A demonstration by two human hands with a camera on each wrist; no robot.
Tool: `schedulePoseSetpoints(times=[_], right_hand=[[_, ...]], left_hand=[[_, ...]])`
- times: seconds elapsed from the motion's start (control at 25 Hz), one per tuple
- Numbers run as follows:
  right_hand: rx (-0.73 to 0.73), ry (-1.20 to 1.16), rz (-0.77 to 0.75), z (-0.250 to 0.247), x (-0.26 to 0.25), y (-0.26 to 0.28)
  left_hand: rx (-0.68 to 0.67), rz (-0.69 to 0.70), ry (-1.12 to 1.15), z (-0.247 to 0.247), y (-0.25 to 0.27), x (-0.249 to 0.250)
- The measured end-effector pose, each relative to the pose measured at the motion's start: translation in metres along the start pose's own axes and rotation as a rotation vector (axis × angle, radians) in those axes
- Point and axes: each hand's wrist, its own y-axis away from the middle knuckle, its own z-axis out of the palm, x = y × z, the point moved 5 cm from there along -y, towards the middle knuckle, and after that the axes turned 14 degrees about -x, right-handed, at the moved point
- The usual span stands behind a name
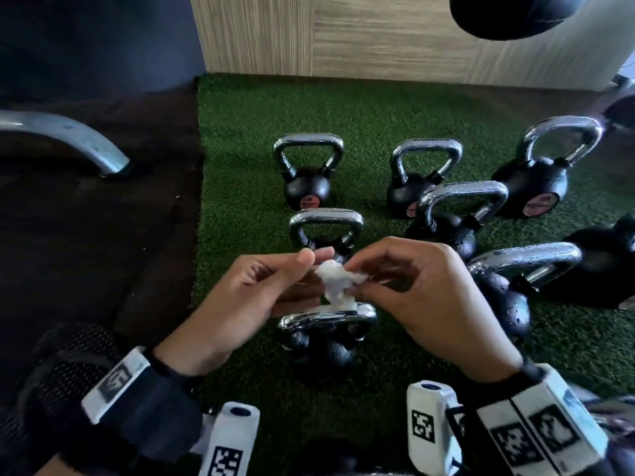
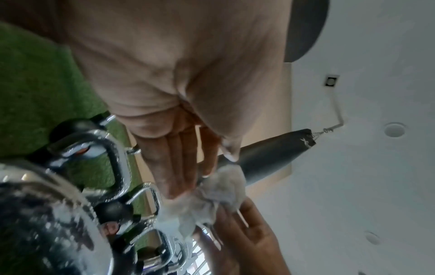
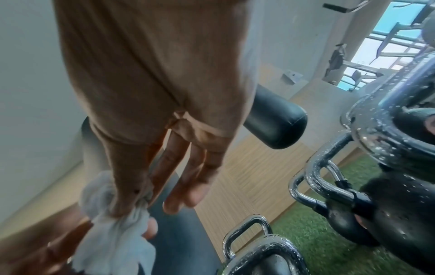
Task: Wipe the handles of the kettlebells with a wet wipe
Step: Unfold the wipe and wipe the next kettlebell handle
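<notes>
A crumpled white wet wipe (image 1: 335, 285) is held between both my hands, just above the chrome handle (image 1: 343, 317) of the nearest black kettlebell (image 1: 330, 355). My left hand (image 1: 314, 266) pinches the wipe's upper left side with thumb and fingers. My right hand (image 1: 357, 280) pinches its right side. In the right wrist view, thumb and forefinger squeeze the wipe (image 3: 113, 238), and the other fingers (image 3: 188, 189) hang straight. The left wrist view has the wipe (image 2: 221, 188) at my fingertips. Several more kettlebells with wet chrome handles stand behind, one (image 1: 326, 225) directly past my hands.
The kettlebells stand on green turf (image 1: 240, 132), crowded on the right (image 1: 529, 187). Dark rubber floor (image 1: 103, 235) lies to the left with a curved metal leg (image 1: 68, 135) on it. A wood-panelled wall (image 1: 343, 36) is behind, and a black punching bag (image 1: 515, 12) hangs overhead.
</notes>
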Motion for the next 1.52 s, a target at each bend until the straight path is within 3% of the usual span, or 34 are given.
schedulePoseSetpoints(times=[0.24, 0.36, 0.44, 0.52, 0.6, 0.72, 0.88, 1.04, 1.24, 1.4, 1.52], right_hand=[[0.166, 0.124, -0.015, 0.011, 0.005, -0.007], [0.088, 0.106, 0.07, 0.006, 0.048, 0.001], [0.017, 0.123, 0.282, 0.001, 0.098, 0.013], [-0.186, 0.112, 0.479, 0.017, 0.14, 0.023], [-0.311, -0.164, 0.474, 0.048, 0.163, 0.026], [-0.231, -0.42, 0.399, 0.071, 0.179, 0.027], [-0.167, -0.382, 0.442, 0.079, 0.194, 0.03], [-0.12, -0.316, 0.472, 0.081, 0.196, 0.033], [-0.127, -0.26, 0.51, 0.081, 0.199, 0.037], [-0.115, -0.273, 0.5, 0.082, 0.201, 0.037], [-0.121, -0.279, 0.488, 0.081, 0.202, 0.036]], left_hand=[[0.01, 0.048, 0.043, 0.003, 0.001, -0.005], [0.068, 0.097, -0.353, 0.0, 0.004, -0.002], [0.134, 0.144, -0.677, 0.004, 0.005, -0.002], [0.145, 0.2, -0.885, 0.016, -0.001, -0.007], [0.112, 0.199, -1.024, 0.029, -0.008, -0.016], [0.111, 0.181, -1.152, 0.026, -0.007, -0.025], [0.183, 0.178, -1.042, 0.004, 0.01, -0.023], [0.138, 0.207, -1.19, 0.015, 0.018, -0.029], [0.324, 0.111, -0.739, -0.023, 0.053, -0.052], [0.38, 0.122, -0.663, -0.022, 0.061, -0.069], [0.411, 0.056, -0.47, -0.031, 0.064, -0.091]])
